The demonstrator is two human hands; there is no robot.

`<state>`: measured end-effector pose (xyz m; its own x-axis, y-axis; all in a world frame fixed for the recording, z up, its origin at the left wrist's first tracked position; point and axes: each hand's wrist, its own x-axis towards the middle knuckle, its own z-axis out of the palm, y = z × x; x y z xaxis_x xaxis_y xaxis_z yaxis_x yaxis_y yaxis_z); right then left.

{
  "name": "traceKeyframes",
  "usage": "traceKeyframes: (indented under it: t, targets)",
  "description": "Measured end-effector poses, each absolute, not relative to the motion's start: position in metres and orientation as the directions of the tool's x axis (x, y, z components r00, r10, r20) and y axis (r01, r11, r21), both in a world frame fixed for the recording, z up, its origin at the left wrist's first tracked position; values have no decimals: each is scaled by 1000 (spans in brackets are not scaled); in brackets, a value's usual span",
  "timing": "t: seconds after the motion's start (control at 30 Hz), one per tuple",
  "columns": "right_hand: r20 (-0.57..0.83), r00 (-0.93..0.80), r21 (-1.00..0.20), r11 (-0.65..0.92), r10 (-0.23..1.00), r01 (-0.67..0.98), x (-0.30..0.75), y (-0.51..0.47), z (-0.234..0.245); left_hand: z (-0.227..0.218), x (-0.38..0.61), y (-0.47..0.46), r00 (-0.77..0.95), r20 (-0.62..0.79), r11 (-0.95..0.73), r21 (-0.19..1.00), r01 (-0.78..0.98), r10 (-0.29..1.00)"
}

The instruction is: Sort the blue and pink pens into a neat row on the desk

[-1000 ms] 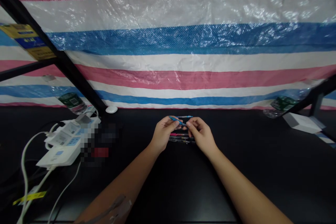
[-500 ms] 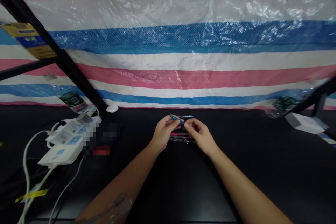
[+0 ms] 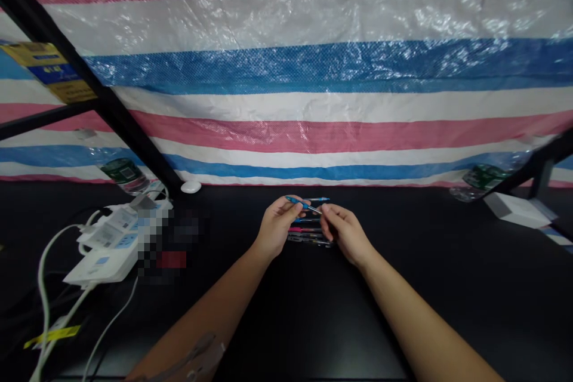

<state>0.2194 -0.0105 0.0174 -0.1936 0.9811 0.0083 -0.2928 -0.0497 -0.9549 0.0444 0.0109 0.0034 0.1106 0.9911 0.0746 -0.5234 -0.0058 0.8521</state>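
Note:
My left hand point(image 3: 278, 224) is closed on the blue end of a pen point(image 3: 298, 202), pinching it between thumb and fingers above the black table. The pen's clear barrel points right, and at its far end the thumb and fingers of my right hand point(image 3: 344, 230) are pinched together. Just behind lies another blue pen point(image 3: 319, 199). Beneath and between my hands several more pens lie side by side: a blue one point(image 3: 308, 220), a pink one point(image 3: 305, 230) and dark ones point(image 3: 308, 240), partly hidden by my fingers.
On the left stand a white power strip point(image 3: 105, 259) with cables and a plastic bottle point(image 3: 126, 174). A white mouse-like object point(image 3: 190, 187) sits near the striped sheet point(image 3: 313, 134). At the right are a white box point(image 3: 514, 210) and another bottle point(image 3: 486, 178).
My right hand has shifted slightly right along the pen, so more of its clear barrel shows between my hands. The left hand keeps its hold on the blue end.

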Motion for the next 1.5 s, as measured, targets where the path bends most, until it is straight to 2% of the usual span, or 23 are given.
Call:
traceKeyframes:
  t: [0.1,0.17,0.27,0.43,0.63,0.73,0.8,0.93,1.03,1.1,1.2,1.27,1.37,1.5]
  targets:
    - [-48,-251,-775,-195,967,-601,225,-8,23,5,44,12,51,64,-23,819,-574,997]
    - [-63,-299,-642,-268,952,-719,230,-7,26,4,43,13,46,60,-21,806,-591,997]
    - [-82,-330,-517,-323,941,-793,233,-7,25,2,42,14,68,56,-4,799,-602,996]
    - [-88,-381,-386,-384,920,-839,230,-8,25,6,42,12,82,54,5,802,-598,995]
    - [-71,-384,-348,-383,921,-856,231,-8,27,8,43,11,90,60,3,817,-576,994]
    - [-88,-366,-401,-369,926,-838,233,-5,26,7,42,12,86,60,-2,830,-557,994]
    - [-107,-334,-478,-343,936,-809,235,-3,24,6,40,13,91,60,-2,847,-532,994]
    - [-131,-192,-735,-225,973,-639,237,4,16,3,33,18,106,79,-32,922,-387,991]
    - [-61,8,-947,-55,998,-315,240,10,6,0,25,23,118,123,-101,979,-176,985]
    - [39,67,-997,43,997,-60,244,14,-4,-3,19,28,139,187,-190,982,3,972]
    - [203,22,-914,182,979,362,250,21,-16,-6,12,32,195,314,-363,876,319,929]
    - [248,-30,-815,225,968,533,253,24,-22,-8,10,32,272,328,-420,789,449,905]
    - [261,-104,-720,265,960,641,254,27,-26,-9,11,29,369,313,-475,703,529,875]
    - [266,-152,-667,296,952,684,253,26,-24,-8,13,22,447,307,-535,606,589,840]
